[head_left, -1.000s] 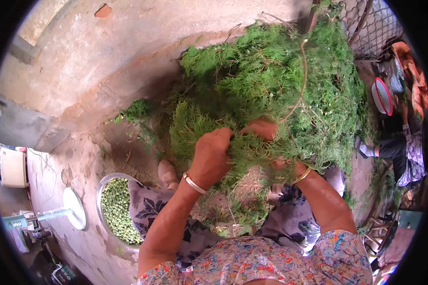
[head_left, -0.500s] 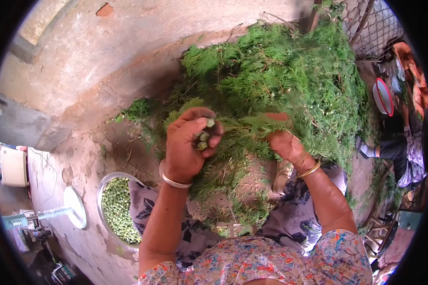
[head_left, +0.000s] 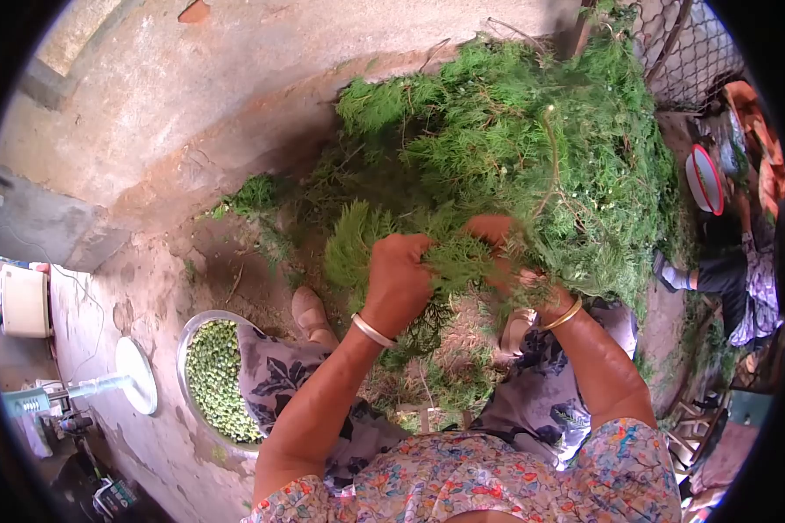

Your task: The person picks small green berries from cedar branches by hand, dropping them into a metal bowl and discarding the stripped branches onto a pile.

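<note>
The left hand (head_left: pixel 399 283) is curled closed on a conifer sprig (head_left: pixel 459 263); the right hand (head_left: pixel 532 286) meets it too, its grip hidden by foliage, so I cannot tell. Beyond, conifer branches (head_left: pixel 515 139) heap along the floor's (head_left: pixel 170 283) wall-side edge. Leftward, a basin (head_left: pixel 184 370) holds green cones (head_left: pixel 220 383).

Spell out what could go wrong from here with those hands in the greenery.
The left hand and right hand are bare among the green sprigs, so a rough twig might scratch them.
The bowl sits close by the left trouser leg; a shift of that leg could knock it and spill the green pieces.
The sprigs lie close to the leafy pile, so they might snag there if pulled.
</note>
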Action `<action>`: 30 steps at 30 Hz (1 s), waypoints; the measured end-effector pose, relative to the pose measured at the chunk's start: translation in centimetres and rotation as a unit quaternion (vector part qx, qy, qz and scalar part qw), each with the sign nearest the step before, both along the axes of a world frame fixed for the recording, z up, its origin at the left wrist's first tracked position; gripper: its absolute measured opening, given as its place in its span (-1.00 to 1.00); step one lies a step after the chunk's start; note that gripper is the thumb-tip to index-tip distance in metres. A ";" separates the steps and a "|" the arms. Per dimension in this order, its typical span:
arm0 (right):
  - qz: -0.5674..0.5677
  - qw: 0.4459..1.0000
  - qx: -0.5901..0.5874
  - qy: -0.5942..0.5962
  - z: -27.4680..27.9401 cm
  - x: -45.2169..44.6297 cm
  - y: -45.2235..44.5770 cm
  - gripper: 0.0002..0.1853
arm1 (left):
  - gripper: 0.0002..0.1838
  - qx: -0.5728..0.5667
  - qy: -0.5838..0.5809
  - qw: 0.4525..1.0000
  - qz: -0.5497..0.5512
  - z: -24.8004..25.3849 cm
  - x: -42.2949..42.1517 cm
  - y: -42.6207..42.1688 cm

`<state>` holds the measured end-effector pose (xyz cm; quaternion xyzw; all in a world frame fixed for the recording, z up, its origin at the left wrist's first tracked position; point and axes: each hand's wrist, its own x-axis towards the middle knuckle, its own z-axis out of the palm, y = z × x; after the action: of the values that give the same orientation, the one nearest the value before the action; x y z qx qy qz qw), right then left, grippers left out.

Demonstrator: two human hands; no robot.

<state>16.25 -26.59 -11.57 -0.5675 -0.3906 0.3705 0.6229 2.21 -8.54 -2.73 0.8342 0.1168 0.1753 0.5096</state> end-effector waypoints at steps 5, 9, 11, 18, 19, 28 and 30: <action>-0.035 0.983 -0.064 0.168 4.7 -1.6 0.7 -0.34 | -0.76 0.025 0.024 0.999 0.005 -0.2 -0.1 0.3; -0.053 0.996 -0.008 -0.074 -6.0 0.6 -1.3 -0.36 | -0.79 -0.040 0.026 0.999 0.019 -0.7 0.0 0.1; 0.015 0.990 0.010 0.138 -2.7 0.8 -0.1 -0.41 | -0.82 -0.059 0.028 0.997 0.039 -0.8 0.0 0.1; -0.029 0.907 0.046 0.417 4.8 -1.4 -0.1 -0.39 | -0.90 -0.404 0.090 0.910 0.009 1.6 -0.3 0.1; -0.039 0.928 0.072 0.363 6.9 -2.2 0.1 -0.37 | -0.90 -0.494 0.092 0.864 0.018 1.8 -0.3 0.2; -0.027 0.983 0.017 -0.182 4.8 2.2 -0.2 -0.32 | -0.84 -0.604 -0.041 0.795 -0.027 3.2 -1.8 3.7; -0.027 0.998 -0.006 -0.057 5.6 2.0 0.0 -0.37 | -0.85 -0.589 -0.040 0.807 -0.016 3.1 -1.7 3.0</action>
<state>18.27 -26.55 -5.92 -0.6020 -0.4077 0.3233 0.6057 0.53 -5.52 0.34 0.3675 0.1637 0.0975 0.9103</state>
